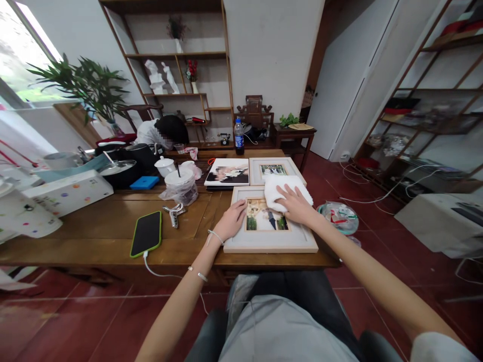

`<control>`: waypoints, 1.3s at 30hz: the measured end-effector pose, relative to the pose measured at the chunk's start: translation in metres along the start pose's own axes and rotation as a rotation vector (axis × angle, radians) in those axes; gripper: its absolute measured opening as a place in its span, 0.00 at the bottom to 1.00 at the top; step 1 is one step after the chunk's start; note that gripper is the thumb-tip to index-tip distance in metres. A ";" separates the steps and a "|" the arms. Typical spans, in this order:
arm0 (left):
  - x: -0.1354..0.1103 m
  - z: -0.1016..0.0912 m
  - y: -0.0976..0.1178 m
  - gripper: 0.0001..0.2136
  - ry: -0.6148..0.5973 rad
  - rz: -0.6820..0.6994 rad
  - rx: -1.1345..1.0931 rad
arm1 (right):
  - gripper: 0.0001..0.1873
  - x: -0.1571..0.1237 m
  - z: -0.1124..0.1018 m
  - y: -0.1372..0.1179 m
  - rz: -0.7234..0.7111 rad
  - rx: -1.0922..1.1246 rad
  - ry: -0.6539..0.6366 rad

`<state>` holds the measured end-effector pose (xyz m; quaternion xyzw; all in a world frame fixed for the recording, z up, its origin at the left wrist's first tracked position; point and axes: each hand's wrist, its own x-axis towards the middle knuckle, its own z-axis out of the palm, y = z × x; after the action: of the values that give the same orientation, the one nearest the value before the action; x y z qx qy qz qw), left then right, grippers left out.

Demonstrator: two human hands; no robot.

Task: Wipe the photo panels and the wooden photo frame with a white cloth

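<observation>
A picture frame [271,244] with a pale wooden border and wide white mat lies flat at the table's near edge, a photo [260,221] in its middle. My left hand [231,220] rests on the frame's left side, its fingers laid over the border and mat. Spread across a folded white cloth [271,188], my right hand [296,203] presses it against the upper right of the frame. The cloth covers the photo's upper right corner. Behind it lie a second framed picture [256,173] and a borderless print [226,172].
Left on the wooden table [109,246] are a phone [146,234] on a white cable, a small metallic stand [174,213], a lidded cup [179,182] and a blue box [144,182]. A dark drink bottle [239,137] stands behind. Across the table a person [162,131] leans down.
</observation>
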<state>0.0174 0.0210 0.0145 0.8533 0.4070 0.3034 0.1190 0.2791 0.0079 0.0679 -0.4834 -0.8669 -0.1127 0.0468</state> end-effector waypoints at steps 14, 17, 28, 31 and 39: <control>0.001 0.004 -0.002 0.17 0.066 -0.009 -0.051 | 0.30 -0.085 -0.046 -0.079 -0.049 0.190 -0.120; 0.002 0.002 0.000 0.17 0.063 0.019 -0.049 | 0.31 -0.086 -0.045 -0.084 -0.021 0.225 -0.125; 0.001 -0.003 0.005 0.16 0.050 0.025 -0.062 | 0.33 0.005 -0.006 -0.019 0.087 0.047 -0.013; 0.001 -0.003 0.005 0.16 0.053 0.013 -0.060 | 0.30 0.022 -0.001 -0.016 0.093 -0.009 0.003; 0.001 0.001 0.004 0.16 0.066 -0.011 -0.032 | 0.28 -0.015 -0.028 -0.034 -0.068 0.075 -0.142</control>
<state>0.0210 0.0196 0.0159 0.8386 0.4104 0.3373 0.1205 0.2577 -0.0288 0.0875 -0.4584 -0.8875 -0.0471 -0.0005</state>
